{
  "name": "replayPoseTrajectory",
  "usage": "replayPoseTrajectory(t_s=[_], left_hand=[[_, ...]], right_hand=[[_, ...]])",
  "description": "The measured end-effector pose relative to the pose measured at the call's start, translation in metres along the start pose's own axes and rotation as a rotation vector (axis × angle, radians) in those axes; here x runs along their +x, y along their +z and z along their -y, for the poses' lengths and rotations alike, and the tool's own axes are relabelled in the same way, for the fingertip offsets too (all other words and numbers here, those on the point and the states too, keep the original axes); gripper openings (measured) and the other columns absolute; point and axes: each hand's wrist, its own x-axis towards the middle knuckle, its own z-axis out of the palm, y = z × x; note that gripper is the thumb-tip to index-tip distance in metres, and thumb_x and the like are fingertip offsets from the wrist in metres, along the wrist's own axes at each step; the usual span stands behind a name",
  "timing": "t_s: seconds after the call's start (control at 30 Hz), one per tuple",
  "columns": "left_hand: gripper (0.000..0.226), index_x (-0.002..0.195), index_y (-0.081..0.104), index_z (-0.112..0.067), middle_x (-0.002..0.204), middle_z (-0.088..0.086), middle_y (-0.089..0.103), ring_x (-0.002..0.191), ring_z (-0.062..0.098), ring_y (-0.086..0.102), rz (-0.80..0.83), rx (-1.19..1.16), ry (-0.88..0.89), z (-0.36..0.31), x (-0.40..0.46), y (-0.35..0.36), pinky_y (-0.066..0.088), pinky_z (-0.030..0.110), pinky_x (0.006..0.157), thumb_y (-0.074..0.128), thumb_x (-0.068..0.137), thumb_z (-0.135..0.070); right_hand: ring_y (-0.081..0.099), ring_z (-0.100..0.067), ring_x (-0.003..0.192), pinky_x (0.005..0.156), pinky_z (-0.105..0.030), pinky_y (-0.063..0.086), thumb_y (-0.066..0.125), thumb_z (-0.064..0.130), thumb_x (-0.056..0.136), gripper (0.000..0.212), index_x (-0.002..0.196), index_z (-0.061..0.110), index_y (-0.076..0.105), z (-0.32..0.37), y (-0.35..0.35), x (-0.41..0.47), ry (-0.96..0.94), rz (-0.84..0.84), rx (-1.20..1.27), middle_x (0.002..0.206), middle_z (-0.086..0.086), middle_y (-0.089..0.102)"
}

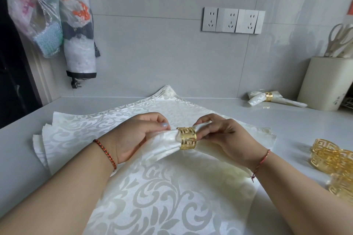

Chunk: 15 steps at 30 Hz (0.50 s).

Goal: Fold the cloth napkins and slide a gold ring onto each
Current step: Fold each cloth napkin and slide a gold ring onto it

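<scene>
- The napkin (168,139) in work is gathered into a soft roll and held just above the stack of flat napkins (152,187) in the middle of the counter (219,108).
- The left hand (133,135) pinches the gathered cloth on the left of the ring, fingers and thumb curled round it.
- The right hand (219,133) pinches the end of the cloth that comes out on the right of the ring.
- The gold ring (187,138) sits around the roll, between the two hands, touching the cloth all around.
- I judge the cloth light, limp and rather slippery, since it shines; it keeps no shape alone, so it must be held close beside the ring on both sides.
- The ring looks stiff, thin and cut with open pattern; its edges may catch the fabric, so better to pull the cloth through than to push.
- Spare rings (332,160) lie near on the right; a finished napkin (267,97) lies far right, beside a cream holder (322,84).
</scene>
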Motion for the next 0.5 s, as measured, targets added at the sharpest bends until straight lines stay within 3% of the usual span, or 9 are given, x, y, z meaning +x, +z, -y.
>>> replayPoseTrajectory(t_s=[0.13, 0.23, 0.3, 0.37, 0.5], left_hand=[[0.015, 0.084, 0.07, -0.004, 0.077, 0.015, 0.059, 0.055, 0.016, 0.053, 0.0, 0.112, -0.09, -0.0024, -0.004, -0.0002, 0.044, 0.022, 0.052, 0.069, 0.069, -0.004], [0.028, 0.091, 0.07, 0.005, 0.092, 0.02, 0.063, 0.069, 0.023, 0.057, -0.012, 0.158, -0.091, -0.0042, -0.0054, -0.0034, 0.046, 0.027, 0.061, 0.066, 0.067, -0.01], [0.02, 0.09, 0.073, 0.005, 0.109, 0.017, 0.069, 0.085, 0.025, 0.065, -0.04, 0.198, -0.071, -0.0036, -0.0049, -0.0043, 0.051, 0.029, 0.071, 0.073, 0.074, -0.008], [0.015, 0.095, 0.073, 0.003, 0.114, 0.018, 0.069, 0.091, 0.022, 0.066, -0.063, 0.231, -0.067, -0.0029, -0.0044, -0.0043, 0.052, 0.029, 0.075, 0.068, 0.086, -0.008], [0.031, 0.111, 0.065, 0.009, 0.115, 0.036, 0.06, 0.095, 0.034, 0.058, -0.092, 0.136, -0.111, -0.0028, -0.0056, -0.0029, 0.046, 0.042, 0.088, 0.057, 0.093, -0.015]], right_hand=[[0.064, -0.012, 0.09, 0.082, -0.019, 0.046, 0.051, -0.022, 0.08, 0.038, 0.074, 0.009, 0.072, -0.005, -0.0007, 0.0006, -0.002, 0.041, -0.012, 0.1, -0.006, 0.063], [0.066, -0.012, 0.089, 0.078, -0.019, 0.049, 0.042, -0.027, 0.08, 0.037, 0.083, 0.002, 0.065, -0.0082, -0.0019, 0.0003, 0.027, 0.089, 0.056, 0.092, 0.003, 0.07], [0.065, -0.013, 0.092, 0.08, -0.02, 0.048, 0.045, -0.024, 0.08, 0.039, 0.086, 0.008, 0.066, -0.0087, -0.0043, 0.001, 0.031, 0.101, -0.026, 0.095, 0.004, 0.07], [0.062, -0.013, 0.095, 0.082, -0.02, 0.046, 0.048, -0.021, 0.079, 0.042, 0.086, 0.015, 0.069, -0.0071, -0.006, 0.0013, 0.025, 0.118, -0.106, 0.097, 0.006, 0.068], [0.06, -0.01, 0.098, 0.084, -0.016, 0.044, 0.049, -0.022, 0.078, 0.047, 0.084, 0.019, 0.072, -0.0007, -0.0043, -0.0002, -0.002, 0.133, -0.139, 0.101, 0.006, 0.064]])
